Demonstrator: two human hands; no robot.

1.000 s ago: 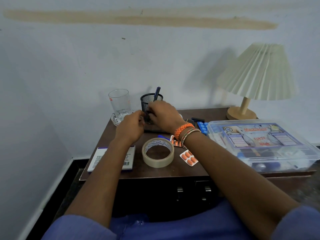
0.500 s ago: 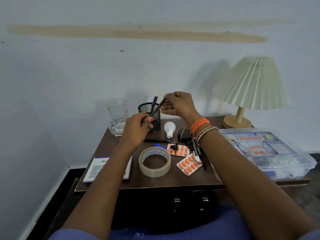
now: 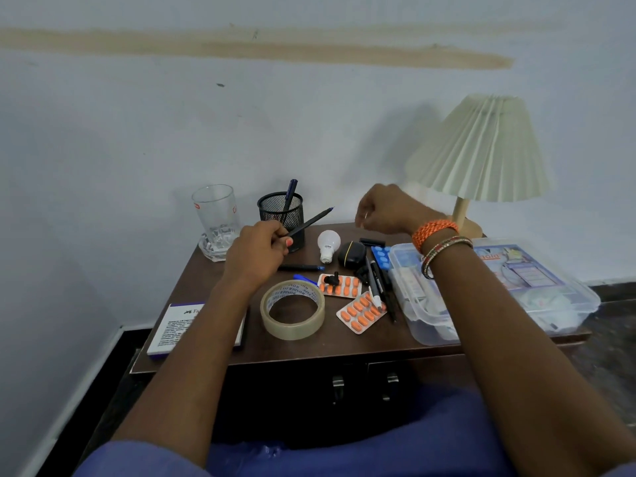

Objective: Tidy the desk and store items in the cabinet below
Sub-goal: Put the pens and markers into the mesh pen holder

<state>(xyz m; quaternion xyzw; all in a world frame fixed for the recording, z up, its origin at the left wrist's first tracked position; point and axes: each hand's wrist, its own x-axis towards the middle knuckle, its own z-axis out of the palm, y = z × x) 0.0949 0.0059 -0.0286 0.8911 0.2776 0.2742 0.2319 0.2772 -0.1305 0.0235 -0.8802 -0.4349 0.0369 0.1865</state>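
Clear drinking glass (image 3: 216, 220) stands at the counter's (image 3: 220, 287) back-left corner, mesh pen holder (image 3: 280, 211) just beside it. Left hand (image 3: 256, 251) pinches a black pen (image 3: 309, 222), tip angled up-right. Tape roll (image 3: 292, 309) sits near the front edge. Right hand (image 3: 389, 210) hovers loosely curled; whether it holds anything, I cannot tell.

Two orange pill strips (image 3: 339, 285), one tape roll (image 3: 292, 309), one bulb (image 3: 328, 245), one glass (image 3: 216, 220), one lamp (image 3: 478, 153)

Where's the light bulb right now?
The light bulb lies on the desk near its back middle, just right of the mesh pen cup and left of the small black case.
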